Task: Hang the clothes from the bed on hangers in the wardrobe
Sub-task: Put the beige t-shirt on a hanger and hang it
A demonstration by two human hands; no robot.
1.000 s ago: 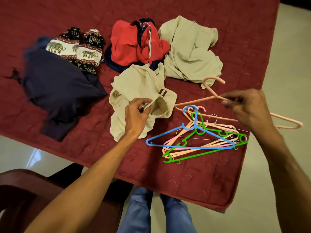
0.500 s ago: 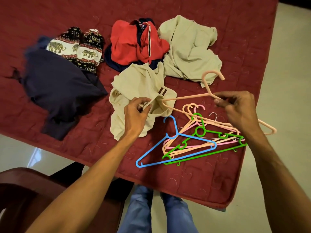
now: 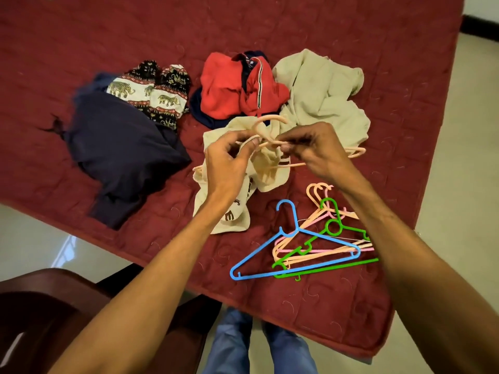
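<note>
Nothing hung yet: spare plastic hangers [image 3: 297,230] are left tangled at the bed [image 3: 337,306] edge. Thin peach hanger [image 3: 270,119] is pinched near its hook by left grip [image 3: 229,160] and right grip [image 3: 316,149], over the crumpled cream garment [image 3: 270,175], seemingly not threaded yet. Four soft heaps [image 3: 229,95] are left beyond.

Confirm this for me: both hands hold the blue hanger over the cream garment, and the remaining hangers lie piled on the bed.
Wrong colour. In the head view the left hand and right hand hold a peach hanger over the cream garment; the blue hanger lies with the remaining hangers piled on the bed.
</note>
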